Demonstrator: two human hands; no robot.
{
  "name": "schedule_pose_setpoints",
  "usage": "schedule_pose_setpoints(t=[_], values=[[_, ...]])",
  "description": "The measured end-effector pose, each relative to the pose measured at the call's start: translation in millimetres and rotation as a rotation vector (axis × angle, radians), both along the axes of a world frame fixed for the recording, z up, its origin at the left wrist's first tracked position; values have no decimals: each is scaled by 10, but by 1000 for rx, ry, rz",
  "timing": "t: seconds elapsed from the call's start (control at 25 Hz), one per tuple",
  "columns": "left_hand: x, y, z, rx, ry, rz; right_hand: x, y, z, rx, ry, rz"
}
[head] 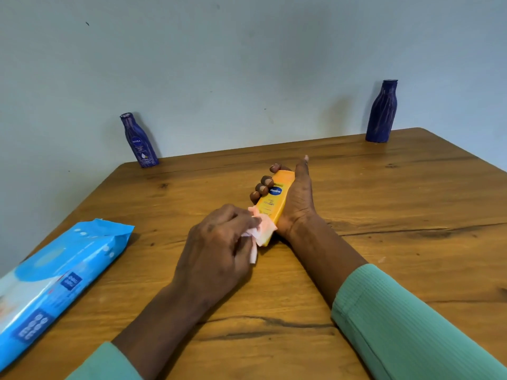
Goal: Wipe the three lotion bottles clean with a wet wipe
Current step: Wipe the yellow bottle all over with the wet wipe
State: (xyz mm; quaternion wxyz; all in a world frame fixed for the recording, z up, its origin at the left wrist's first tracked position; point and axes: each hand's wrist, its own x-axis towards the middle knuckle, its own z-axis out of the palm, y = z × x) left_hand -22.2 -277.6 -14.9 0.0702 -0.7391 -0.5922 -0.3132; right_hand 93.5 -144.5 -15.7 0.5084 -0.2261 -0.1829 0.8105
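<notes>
Grips the yellow lotion bottle point(277, 200) in the right hand point(297, 204), with fingertips point(263, 185) curled over its left edge and thumb stretched along the right. Holds it slanted, low on or just above the table point(397, 220); cannot tell which. Pinches a crumpled wet wipe point(260, 229) in the left hand point(219, 242) and presses it onto the bottle's near end, below the label.

Looks like the wiping step on one of the three bottles, with only the lower end under the wipe. Calls next for dragging the wipe up the face toward the far end. Calls then for turning the bottle in the right hand to reach the parts hidden under the fingers.

Probably leaves two to do: a dark blue bottle point(140, 141) upright at the far left corner, and a streaked blue bottle point(381, 112) upright at the far right, well apart. Has the blue wipe pack point(55, 278) lying flat at the near left, handy for a fresh wipe.
</notes>
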Motion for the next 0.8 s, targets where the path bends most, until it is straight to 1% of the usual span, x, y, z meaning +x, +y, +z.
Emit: schedule_pose_setpoints(t=[0.08, 0.16, 0.2, 0.28, 0.36, 0.44, 0.52, 0.64, 0.72, 0.8], values=[[-9, -109, -11, -30, -15, -54, -7, -6, 6, 3, -15, 12], [10, -91, -5, -7, -35, -47, -20, -12, 3, 14, -32, 11], [36, -33, 5, 10, -74, -26, -26, -18, 2, 21, -36, 9], [81, 99, 25, 17, -242, 34, -26, -36, 18, 39, -17, -1], [54, 165, 28, -16, -392, 98, -22, -25, 19, 54, 0, -17], [-39, 71, -8, -84, -451, 115, -24, -39, 7, 65, -6, 2], [-86, -65, -16, -97, -451, 44, -32, -32, 0, 70, -12, 19], [-32, -39, 1, -62, -376, -58, -23, -5, 12, 94, -11, 37], [53, 121, 15, -33, -322, -49, -15, 1, 21, 123, 8, 16], [116, 264, 20, 6, -300, 18, -8, 4, 20, 123, 29, -6]])
